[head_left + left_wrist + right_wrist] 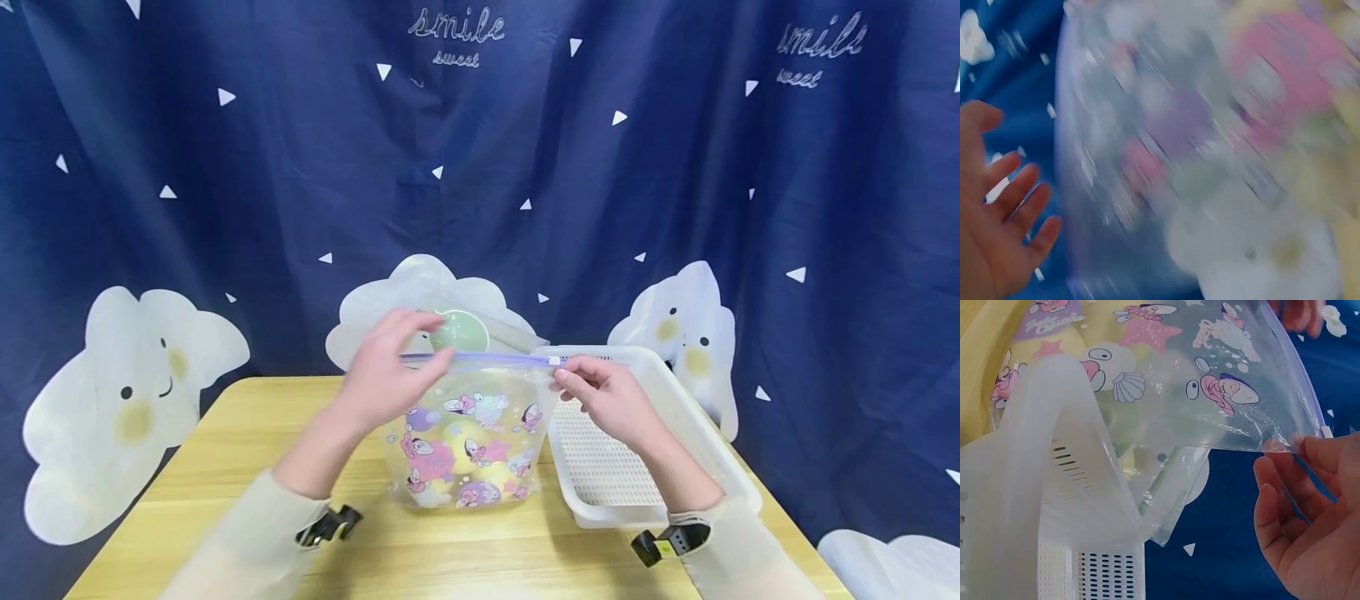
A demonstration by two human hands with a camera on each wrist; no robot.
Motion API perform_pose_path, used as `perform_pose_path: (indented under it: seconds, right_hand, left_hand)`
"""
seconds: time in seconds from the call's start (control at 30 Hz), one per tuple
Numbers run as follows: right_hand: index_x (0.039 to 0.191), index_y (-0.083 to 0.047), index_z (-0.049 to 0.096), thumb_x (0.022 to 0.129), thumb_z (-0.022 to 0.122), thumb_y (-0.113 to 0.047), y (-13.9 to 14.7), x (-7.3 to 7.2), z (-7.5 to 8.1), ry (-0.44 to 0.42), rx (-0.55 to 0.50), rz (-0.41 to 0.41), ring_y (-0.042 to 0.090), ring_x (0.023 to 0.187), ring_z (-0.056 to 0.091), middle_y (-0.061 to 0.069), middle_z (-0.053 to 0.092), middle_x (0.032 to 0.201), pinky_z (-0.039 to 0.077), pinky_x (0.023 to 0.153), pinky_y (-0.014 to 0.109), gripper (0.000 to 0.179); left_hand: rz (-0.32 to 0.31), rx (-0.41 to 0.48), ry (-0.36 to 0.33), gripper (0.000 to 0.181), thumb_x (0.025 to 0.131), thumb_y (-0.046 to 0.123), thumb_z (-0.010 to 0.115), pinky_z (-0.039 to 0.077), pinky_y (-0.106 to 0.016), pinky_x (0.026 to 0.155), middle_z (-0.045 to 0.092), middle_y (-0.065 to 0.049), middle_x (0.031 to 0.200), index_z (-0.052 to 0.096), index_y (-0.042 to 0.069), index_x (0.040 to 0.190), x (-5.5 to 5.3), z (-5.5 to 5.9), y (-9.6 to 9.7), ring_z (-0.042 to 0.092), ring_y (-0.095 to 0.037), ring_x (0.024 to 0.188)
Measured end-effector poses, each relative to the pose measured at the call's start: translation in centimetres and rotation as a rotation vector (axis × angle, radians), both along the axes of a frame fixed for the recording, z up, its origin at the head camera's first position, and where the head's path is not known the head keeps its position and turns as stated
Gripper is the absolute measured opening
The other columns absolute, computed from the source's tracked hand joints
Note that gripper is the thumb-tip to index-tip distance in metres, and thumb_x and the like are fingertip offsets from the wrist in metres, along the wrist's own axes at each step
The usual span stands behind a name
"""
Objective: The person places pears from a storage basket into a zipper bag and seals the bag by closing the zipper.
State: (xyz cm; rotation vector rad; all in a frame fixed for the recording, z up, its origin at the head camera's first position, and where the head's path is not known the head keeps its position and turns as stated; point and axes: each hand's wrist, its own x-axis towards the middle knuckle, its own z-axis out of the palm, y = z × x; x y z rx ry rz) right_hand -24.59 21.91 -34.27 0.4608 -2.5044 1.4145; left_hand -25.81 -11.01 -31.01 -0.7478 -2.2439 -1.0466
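Observation:
A clear zipper bag (472,450) printed with pink and purple cartoon figures stands on the table, with pale yellow and green shapes showing through it. A purple zip strip (480,358) runs along its top, and a white slider (554,361) sits at the right end. My right hand (611,396) pinches the bag's upper right corner by the slider, between thumb and fingers. Beside the top left of the bag is my left hand (390,367), thumb and fingers apart. The left wrist view, blurred, has that hand (1007,219) next to the zip edge with its fingers loosely spread.
Right of the bag stands a white perforated plastic basket (611,458). Behind the zip strip, a green oval (460,331) shows near clear plastic (510,333). A wooden table (247,467) lies below; a dark blue curtain (300,167) hangs behind.

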Motion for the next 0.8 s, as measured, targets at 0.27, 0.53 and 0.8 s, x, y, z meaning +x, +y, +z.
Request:
perform_pose_path:
  seconds: [0.27,0.53,0.8]
  right_hand:
    - [0.104,-0.007,0.078,0.110,0.069,-0.021,0.0,0.0,0.0,0.006,0.024,0.010,0.029,0.089,0.074,0.019,0.080,0.102,0.057,0.068,0.026,0.016]
    - [0.105,-0.011,0.080,0.110,0.070,-0.024,0.0,0.2,-0.1,0.030,0.050,0.012,0.017,0.086,0.070,0.013,0.079,0.099,0.056,0.069,0.027,0.017]
    - [0.104,-0.015,0.081,0.108,0.072,-0.028,-0.3,0.5,0.0,0.028,0.067,-0.041,0.019,0.086,0.071,0.010,0.079,0.097,0.055,0.074,0.028,0.017]
  left_hand:
    - [-0.130,-0.321,-0.129,0.033,0.100,0.028,0.078,0.060,-0.042,0.106,0.079,-0.005,0.124,0.081,0.011,0.128,-0.7,2.7,8.3,0.074,-0.024,0.118]
    - [-0.131,-0.379,-0.161,0.020,0.101,0.028,0.077,0.062,-0.036,0.098,0.080,-0.002,0.112,0.083,0.013,0.114,-1.4,2.2,11.2,0.076,-0.018,0.107]
    - [-0.168,-0.306,-0.191,0.008,0.099,0.021,0.080,0.061,-0.035,0.097,0.079,0.001,0.105,0.083,0.015,0.104,-1.3,1.8,10.8,0.073,-0.016,0.100]
